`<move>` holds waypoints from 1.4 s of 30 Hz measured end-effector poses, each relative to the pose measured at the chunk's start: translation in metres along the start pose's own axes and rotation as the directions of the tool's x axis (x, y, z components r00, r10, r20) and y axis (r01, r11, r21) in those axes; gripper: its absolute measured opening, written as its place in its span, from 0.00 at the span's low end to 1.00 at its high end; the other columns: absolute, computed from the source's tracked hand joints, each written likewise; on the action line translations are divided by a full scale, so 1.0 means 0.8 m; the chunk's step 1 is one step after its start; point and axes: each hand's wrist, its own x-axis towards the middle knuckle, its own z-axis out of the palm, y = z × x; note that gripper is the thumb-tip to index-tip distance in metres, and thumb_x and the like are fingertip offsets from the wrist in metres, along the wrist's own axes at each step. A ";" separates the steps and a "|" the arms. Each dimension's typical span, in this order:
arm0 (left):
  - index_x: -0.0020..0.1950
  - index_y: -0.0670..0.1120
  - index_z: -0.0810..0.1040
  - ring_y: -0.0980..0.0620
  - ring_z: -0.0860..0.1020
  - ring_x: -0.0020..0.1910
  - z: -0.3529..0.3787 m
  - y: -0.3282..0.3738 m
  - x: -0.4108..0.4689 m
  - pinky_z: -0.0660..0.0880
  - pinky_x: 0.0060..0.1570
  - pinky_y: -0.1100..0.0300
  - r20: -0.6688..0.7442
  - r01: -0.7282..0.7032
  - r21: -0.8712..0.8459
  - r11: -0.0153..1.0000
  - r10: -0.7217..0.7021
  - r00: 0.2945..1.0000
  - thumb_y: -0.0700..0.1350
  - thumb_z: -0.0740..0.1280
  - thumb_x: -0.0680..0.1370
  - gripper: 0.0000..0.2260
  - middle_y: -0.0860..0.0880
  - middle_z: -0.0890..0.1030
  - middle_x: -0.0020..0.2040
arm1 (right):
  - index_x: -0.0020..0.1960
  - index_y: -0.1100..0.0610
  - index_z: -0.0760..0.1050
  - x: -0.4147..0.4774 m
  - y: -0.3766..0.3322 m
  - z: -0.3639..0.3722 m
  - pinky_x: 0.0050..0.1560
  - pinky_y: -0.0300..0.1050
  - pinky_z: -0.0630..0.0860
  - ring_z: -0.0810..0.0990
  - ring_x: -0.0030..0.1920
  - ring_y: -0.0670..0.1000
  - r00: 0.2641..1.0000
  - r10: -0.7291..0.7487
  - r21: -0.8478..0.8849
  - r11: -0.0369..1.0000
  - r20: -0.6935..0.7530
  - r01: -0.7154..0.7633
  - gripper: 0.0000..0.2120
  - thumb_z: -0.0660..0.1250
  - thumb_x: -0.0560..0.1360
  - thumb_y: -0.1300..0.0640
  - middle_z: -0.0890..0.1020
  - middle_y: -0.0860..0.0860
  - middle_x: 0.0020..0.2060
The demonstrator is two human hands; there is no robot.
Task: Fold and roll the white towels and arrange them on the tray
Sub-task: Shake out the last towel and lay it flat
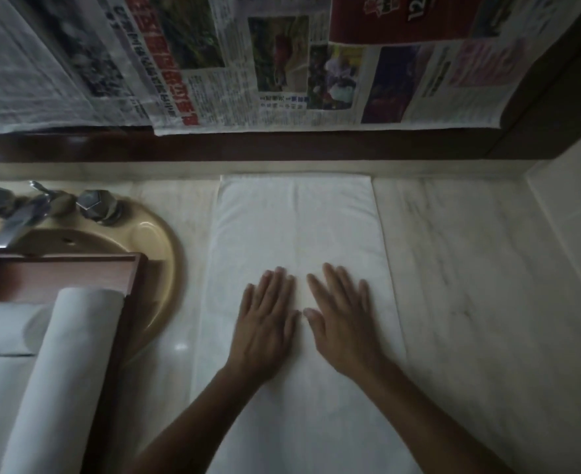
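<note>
Two flat, relaxed hands in the head view press the towel (295, 220), gripping nothing: left hand (265, 323) and right hand (342, 323) side by side. It lies folded lengthwise on the table (470, 268), far end at the wall. Uneven pressure could shift layers and skew the roll. Leftward, the tray (135, 278) with rolled towels (77, 354) sits over the sink (166, 254), tap (12, 227) behind; newspaper (248, 63) hangs above.

marble counter (470, 268), folded towel (295, 227), tray (124, 302)
</note>
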 end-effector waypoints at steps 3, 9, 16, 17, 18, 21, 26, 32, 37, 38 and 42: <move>0.83 0.48 0.59 0.48 0.54 0.83 -0.011 -0.047 -0.027 0.56 0.79 0.42 -0.002 0.052 0.082 0.995 -0.052 0.999 0.58 0.53 0.84 0.29 0.48 0.57 0.84 | 0.80 0.51 0.66 -0.018 0.054 -0.006 0.76 0.68 0.56 0.59 0.81 0.57 0.996 0.085 -0.051 0.995 -0.021 -0.086 0.27 0.54 0.84 0.42 0.62 0.53 0.81; 0.82 0.42 0.60 0.43 0.56 0.82 -0.027 -0.042 -0.096 0.55 0.79 0.39 -0.121 0.187 0.043 0.981 -0.181 0.976 0.57 0.52 0.85 0.30 0.42 0.58 0.83 | 0.80 0.57 0.64 -0.079 0.059 -0.032 0.75 0.70 0.58 0.59 0.80 0.64 0.960 0.255 -0.004 0.966 -0.112 -0.257 0.29 0.53 0.84 0.43 0.61 0.59 0.81; 0.83 0.46 0.57 0.47 0.52 0.83 -0.007 0.019 -0.178 0.56 0.79 0.40 -0.004 0.041 -0.027 0.999 -0.041 0.999 0.54 0.53 0.85 0.27 0.47 0.55 0.84 | 0.81 0.53 0.63 -0.167 -0.021 -0.025 0.78 0.67 0.54 0.54 0.82 0.57 0.997 0.066 0.000 0.998 0.029 -0.066 0.26 0.54 0.84 0.47 0.59 0.54 0.82; 0.83 0.46 0.58 0.47 0.53 0.83 -0.013 -0.001 -0.191 0.56 0.78 0.40 -0.007 0.054 0.007 0.999 -0.054 0.999 0.53 0.53 0.85 0.27 0.47 0.55 0.84 | 0.81 0.53 0.63 -0.175 -0.002 -0.029 0.78 0.67 0.54 0.55 0.82 0.57 0.993 0.117 -0.020 0.993 0.033 -0.117 0.26 0.53 0.85 0.47 0.60 0.55 0.82; 0.83 0.46 0.57 0.47 0.53 0.83 -0.022 -0.020 -0.206 0.57 0.78 0.39 -0.010 0.074 0.033 0.997 -0.074 0.997 0.53 0.53 0.85 0.28 0.47 0.55 0.84 | 0.81 0.54 0.64 -0.183 0.015 -0.035 0.78 0.66 0.55 0.57 0.82 0.58 0.985 0.171 -0.041 0.985 0.033 -0.169 0.27 0.51 0.85 0.47 0.60 0.56 0.81; 0.84 0.44 0.55 0.45 0.51 0.83 -0.043 -0.053 -0.238 0.56 0.78 0.37 -0.019 0.165 0.041 0.985 -0.164 0.986 0.54 0.52 0.85 0.28 0.45 0.53 0.84 | 0.81 0.57 0.64 -0.198 0.035 -0.050 0.75 0.68 0.60 0.59 0.80 0.62 0.955 0.294 -0.036 0.956 0.033 -0.293 0.29 0.48 0.85 0.45 0.61 0.59 0.81; 0.84 0.45 0.54 0.46 0.50 0.84 -0.031 0.021 -0.241 0.52 0.79 0.40 0.027 0.051 -0.080 0.995 -0.049 0.998 0.55 0.50 0.85 0.28 0.45 0.51 0.85 | 0.83 0.51 0.56 -0.200 -0.054 -0.045 0.80 0.66 0.50 0.48 0.83 0.58 0.991 0.101 0.008 0.995 0.091 -0.102 0.29 0.50 0.85 0.43 0.53 0.55 0.83; 0.85 0.48 0.50 0.48 0.44 0.84 -0.020 0.031 -0.252 0.52 0.80 0.38 0.114 0.069 0.002 0.998 -0.069 0.991 0.58 0.47 0.86 0.29 0.48 0.46 0.85 | 0.83 0.50 0.58 -0.213 -0.047 -0.039 0.81 0.63 0.49 0.49 0.83 0.55 0.980 0.131 -0.043 0.991 0.149 -0.126 0.29 0.50 0.84 0.42 0.55 0.53 0.83; 0.85 0.47 0.50 0.46 0.45 0.84 -0.020 0.050 -0.296 0.52 0.80 0.38 0.104 0.046 -0.004 0.999 -0.046 0.994 0.57 0.48 0.86 0.29 0.46 0.46 0.85 | 0.83 0.49 0.56 -0.249 -0.058 -0.045 0.81 0.62 0.51 0.48 0.83 0.54 0.982 0.119 -0.050 0.992 0.146 -0.113 0.29 0.48 0.84 0.40 0.54 0.52 0.83; 0.85 0.46 0.50 0.46 0.45 0.84 -0.021 0.051 -0.304 0.53 0.80 0.37 0.109 0.041 0.003 0.999 -0.042 0.993 0.57 0.47 0.86 0.29 0.46 0.46 0.85 | 0.83 0.49 0.56 -0.259 -0.061 -0.046 0.81 0.62 0.51 0.49 0.83 0.54 0.982 0.124 -0.049 0.992 0.143 -0.118 0.29 0.48 0.84 0.41 0.55 0.52 0.83; 0.85 0.47 0.50 0.46 0.45 0.84 -0.022 0.054 -0.316 0.53 0.79 0.38 0.122 0.040 0.021 0.999 -0.042 0.992 0.58 0.47 0.86 0.29 0.47 0.47 0.85 | 0.83 0.50 0.59 -0.285 -0.068 -0.046 0.81 0.62 0.51 0.51 0.83 0.54 0.981 0.140 -0.025 0.990 0.131 -0.138 0.29 0.52 0.84 0.41 0.56 0.52 0.83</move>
